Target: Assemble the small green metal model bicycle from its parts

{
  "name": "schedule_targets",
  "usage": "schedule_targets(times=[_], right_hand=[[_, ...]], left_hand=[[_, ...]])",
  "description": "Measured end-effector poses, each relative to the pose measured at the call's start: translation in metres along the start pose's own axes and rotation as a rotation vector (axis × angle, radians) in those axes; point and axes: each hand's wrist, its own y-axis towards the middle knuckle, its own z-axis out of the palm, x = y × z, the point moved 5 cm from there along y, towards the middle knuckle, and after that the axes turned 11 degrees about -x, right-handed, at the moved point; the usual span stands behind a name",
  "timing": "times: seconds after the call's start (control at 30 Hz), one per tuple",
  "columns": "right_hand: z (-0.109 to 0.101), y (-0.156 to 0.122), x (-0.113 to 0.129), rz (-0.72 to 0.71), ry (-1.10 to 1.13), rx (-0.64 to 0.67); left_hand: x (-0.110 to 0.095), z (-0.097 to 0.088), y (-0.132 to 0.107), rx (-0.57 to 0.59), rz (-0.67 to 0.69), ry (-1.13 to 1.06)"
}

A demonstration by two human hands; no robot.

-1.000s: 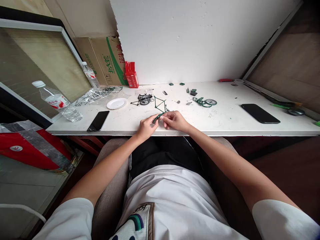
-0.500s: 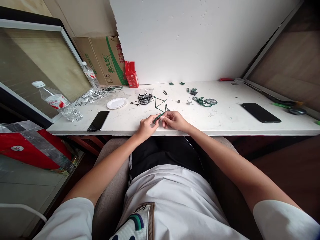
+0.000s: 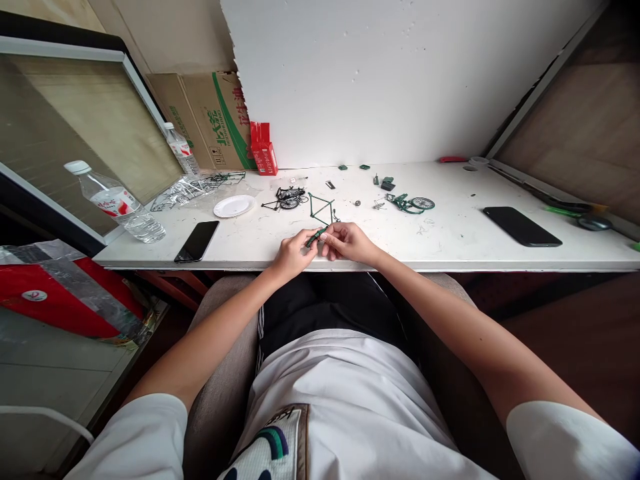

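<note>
Close to the table's front edge, my left hand pinches a small dark green model part. My right hand meets it from the other side, thumb and forefinger closed on the part's right end. What exactly the part is stays too small to make out. Just beyond my fingers lies a thin green model bicycle frame, flat on the white table. A partly built green model bicycle with one wheel is farther right. Black bicycle parts with wheels lie to the left.
A paper plate, a phone and a water bottle are on the left. Behind them are sprues in plastic and a small red box. Another phone and a mouse lie on the right.
Both hands stay in nearly the same place, still on the small green part. My right fingers have shifted very slightly; nothing else on the table has visibly moved.
</note>
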Motion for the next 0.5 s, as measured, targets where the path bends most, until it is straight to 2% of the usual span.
schedule_targets(times=[0.2,0.5], right_hand=[[0.0008,0.0038,0.0013,-0.006,0.021,-0.034],[-0.0035,0.0089,-0.0029,0.016,0.078,-0.037]], left_hand=[[0.0033,0.0024,0.0019,-0.007,-0.122,-0.12],[0.0014,0.0093,0.0025,-0.001,-0.211,-0.156]])
